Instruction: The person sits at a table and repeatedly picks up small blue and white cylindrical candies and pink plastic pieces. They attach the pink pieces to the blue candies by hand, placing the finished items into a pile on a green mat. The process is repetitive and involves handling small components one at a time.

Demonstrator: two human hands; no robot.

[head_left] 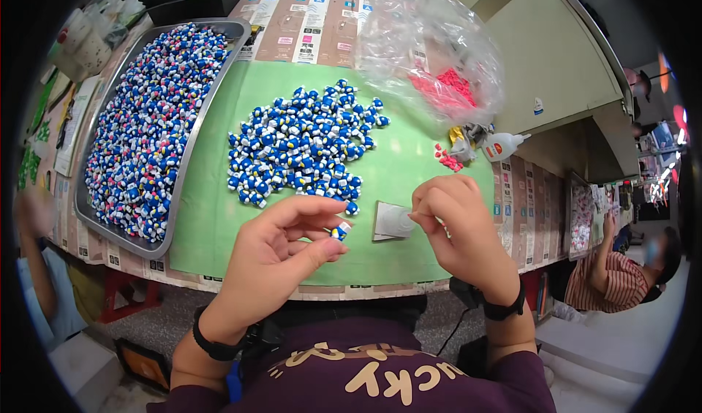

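My left hand (274, 248) pinches a small blue-and-white figurine (341, 231) with a touch of yellow between thumb and fingers. Across from it, my right hand (461, 226) is closed, thumb and fingertips pressed together; what they hold is mostly hidden, though a hint of pink shows among the fingers. Those fingertips are at the right edge of a small grey-white square pad (382, 228) with a clear round patch on it. Beyond my hands, a loose pile of blue-and-white figurines (300, 142) lies on the green mat (208, 223). Several small pink pieces (448, 158) lie beyond my right hand.
A metal tray (191, 148) full of similar figurines, many with pink parts, stands at the left. At the far right lie a clear plastic bag (395, 40) with pink pieces (457, 88) and a white squeeze bottle (503, 146). Other people (607, 278) sit at both sides.
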